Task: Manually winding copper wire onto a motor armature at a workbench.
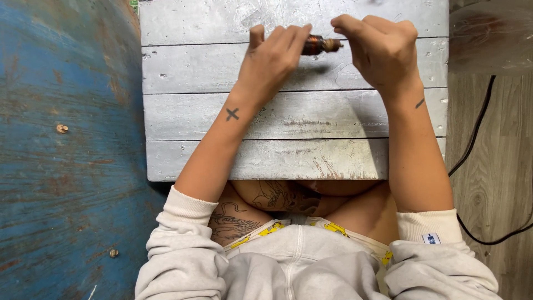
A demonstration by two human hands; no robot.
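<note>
Head view, looking straight down: 2 bare forearms reach forward over a grey-painted plank table point(288, 150) built of 4 boards set side by side, its paint scuffed and worn near the front edge. The left hand point(272, 58) is curled, fingers pressed together and bent over one end of a small copper-wound coil piece point(317, 44), which it grips. The right hand point(380, 47) is closed in a loose fist, its thumb and forefinger pinching the other, lighter-coloured tip of the same piece. The coil piece lies between the 2 hands, above the second board from the far edge; whether it touches the wood cannot be told, though a shadow falls on the board just beneath it. A small cross-shaped mark point(232, 114) shows on the left wrist and a short dark mark point(420, 103) on the right wrist. Pale grey sleeves point(183, 244) are pushed up to the elbows. Beside the table on the person's left stands a blue, rust-streaked curved surface point(61, 166). On the person's right, a black cable point(472, 144) runs across a wood-grain floor point(499, 183).
</note>
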